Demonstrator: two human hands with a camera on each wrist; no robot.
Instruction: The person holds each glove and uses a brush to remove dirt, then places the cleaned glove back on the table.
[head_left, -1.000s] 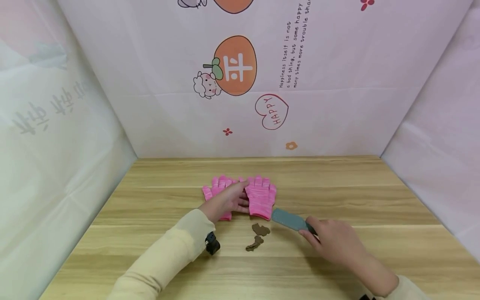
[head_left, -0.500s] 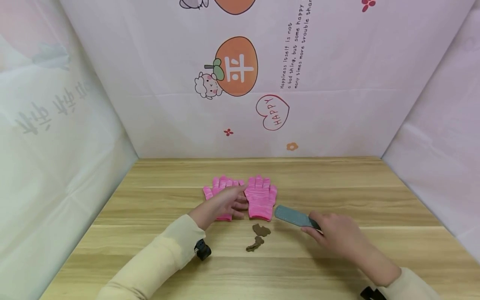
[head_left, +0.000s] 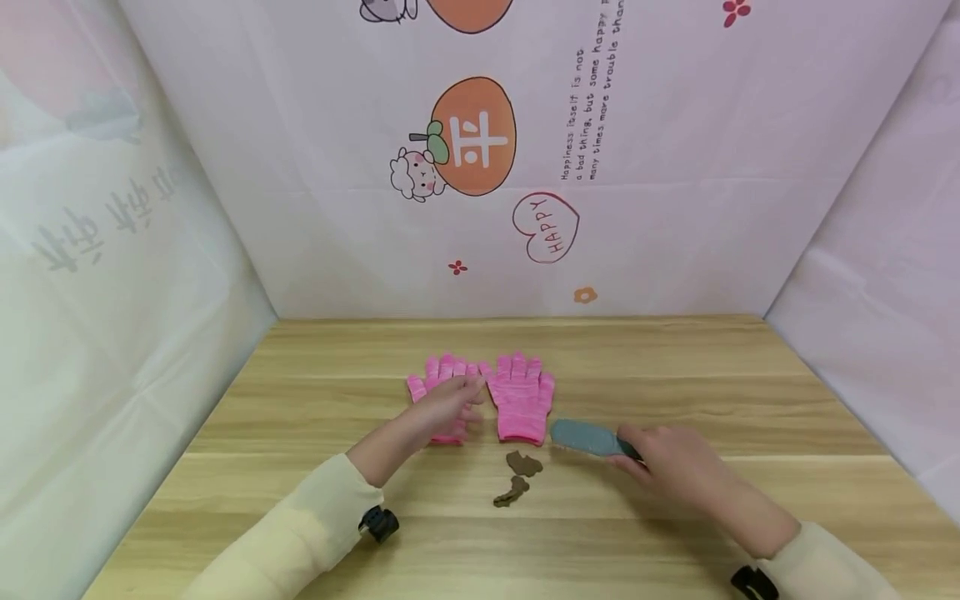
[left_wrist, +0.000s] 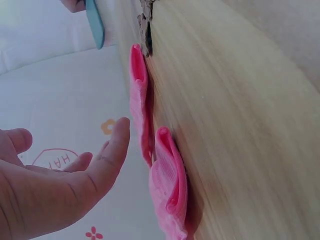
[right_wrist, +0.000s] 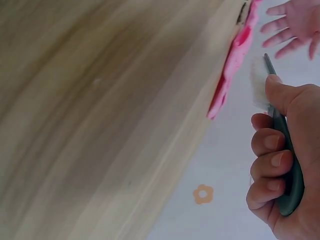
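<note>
My right hand (head_left: 678, 467) grips the dark handle of a teal brush (head_left: 583, 437); its pale bristles (right_wrist: 259, 82) show in the right wrist view. The brush is held above the table, right of the right pink glove (head_left: 521, 404). My left hand (head_left: 442, 408) is over the left pink glove (head_left: 422, 390) and hides part of it. Its fingers are spread and hold nothing, apart from the gloves in the left wrist view (left_wrist: 65, 185). Both gloves lie flat, cuffs toward me. Two brown, crumpled scraps, like dry leaf pieces (head_left: 523, 463), lie in front of the right glove.
The wood-grain table (head_left: 300, 500) is bounded by a printed white cloth wall (head_left: 360, 250) at the back. Plain-looking white cloth also hangs at the left (head_left: 150, 300) and right sides. A small black camera sits on each wrist.
My left hand has drawn back from the right glove, leftward and toward me. The right glove's thumb now lies uncovered. The brush has shifted slightly right and tilted, still in my right hand.
</note>
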